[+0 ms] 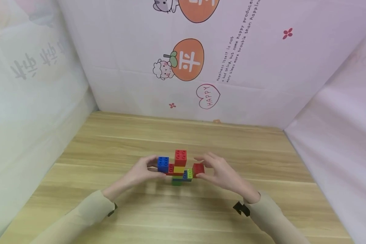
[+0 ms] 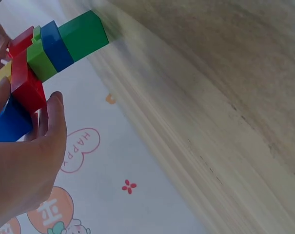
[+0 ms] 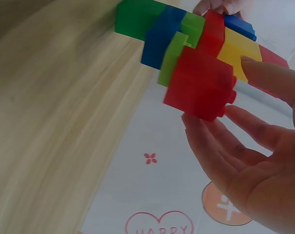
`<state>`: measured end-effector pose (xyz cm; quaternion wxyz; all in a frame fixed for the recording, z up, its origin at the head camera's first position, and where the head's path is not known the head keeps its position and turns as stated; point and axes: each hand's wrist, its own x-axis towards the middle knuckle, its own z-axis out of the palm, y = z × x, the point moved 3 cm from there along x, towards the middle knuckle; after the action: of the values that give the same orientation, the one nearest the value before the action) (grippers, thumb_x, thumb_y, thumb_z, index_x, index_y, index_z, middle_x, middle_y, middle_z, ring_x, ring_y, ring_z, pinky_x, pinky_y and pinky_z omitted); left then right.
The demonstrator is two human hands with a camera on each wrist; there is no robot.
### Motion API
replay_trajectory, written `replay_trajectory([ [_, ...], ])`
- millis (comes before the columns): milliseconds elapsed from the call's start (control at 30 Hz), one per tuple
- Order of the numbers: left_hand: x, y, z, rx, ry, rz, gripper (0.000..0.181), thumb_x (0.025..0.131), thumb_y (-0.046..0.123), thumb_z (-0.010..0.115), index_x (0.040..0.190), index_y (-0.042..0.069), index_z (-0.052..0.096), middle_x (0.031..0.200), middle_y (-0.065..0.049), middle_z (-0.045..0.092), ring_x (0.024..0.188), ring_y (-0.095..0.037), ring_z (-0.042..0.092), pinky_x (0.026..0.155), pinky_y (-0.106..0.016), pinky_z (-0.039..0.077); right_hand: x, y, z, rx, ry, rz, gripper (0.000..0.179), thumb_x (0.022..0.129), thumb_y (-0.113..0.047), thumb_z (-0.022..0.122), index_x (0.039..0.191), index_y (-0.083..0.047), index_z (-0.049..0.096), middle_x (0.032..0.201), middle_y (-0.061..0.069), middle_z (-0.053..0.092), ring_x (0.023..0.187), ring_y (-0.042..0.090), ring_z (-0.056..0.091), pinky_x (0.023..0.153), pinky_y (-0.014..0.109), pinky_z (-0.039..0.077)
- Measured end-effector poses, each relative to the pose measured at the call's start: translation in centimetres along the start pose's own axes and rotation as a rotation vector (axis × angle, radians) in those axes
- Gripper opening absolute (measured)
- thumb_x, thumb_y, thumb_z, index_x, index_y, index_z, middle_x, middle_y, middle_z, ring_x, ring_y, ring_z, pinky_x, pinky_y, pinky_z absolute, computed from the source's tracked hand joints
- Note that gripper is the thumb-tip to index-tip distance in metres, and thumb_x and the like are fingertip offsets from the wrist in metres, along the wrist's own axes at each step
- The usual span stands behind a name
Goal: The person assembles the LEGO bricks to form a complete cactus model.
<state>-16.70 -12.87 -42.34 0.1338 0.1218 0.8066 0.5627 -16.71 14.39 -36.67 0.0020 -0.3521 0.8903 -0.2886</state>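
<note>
A brick model (image 1: 177, 171) stands between my two hands, with green, blue, lime, red and yellow bricks in it and a red brick (image 1: 180, 156) on top. My left hand (image 1: 144, 169) grips the blue brick (image 1: 163, 164) on its left arm, fingers behind and thumb in front. On the other side a red brick (image 3: 200, 80) sits against a lime piece (image 3: 172, 61); whether it is fully pressed on, I cannot tell. My right hand (image 1: 221, 171) is spread loosely around this brick. The right wrist view shows fingertips along its edge and the thumb slightly apart.
The model's green base brick (image 2: 84, 34) is near the wooden tabletop (image 1: 183, 210). A white printed cloth (image 1: 134, 91) rises behind the table, and pale cloth walls (image 1: 347, 112) stand at both sides.
</note>
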Motion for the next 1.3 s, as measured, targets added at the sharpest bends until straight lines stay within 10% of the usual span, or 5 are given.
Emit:
replay_trajectory([
  [1300, 2.6, 0.9, -3.2, 0.049, 0.056, 0.016, 0.048, 0.088, 0.023, 0.075, 0.13, 0.004, 0.061, 0.12, -0.015, 0.069, 0.107, -0.023, 0.065, 0.096, -0.038, 0.057, 1.1, 6.3, 1.0, 0.389, -0.036, 0.251, 0.036, 0.091, -0.022, 0.073, 0.122, -0.009, 0.06, 0.12, 0.012, 0.068, 0.109, 0.027, 0.068, 0.095, 0.04, 0.058],
])
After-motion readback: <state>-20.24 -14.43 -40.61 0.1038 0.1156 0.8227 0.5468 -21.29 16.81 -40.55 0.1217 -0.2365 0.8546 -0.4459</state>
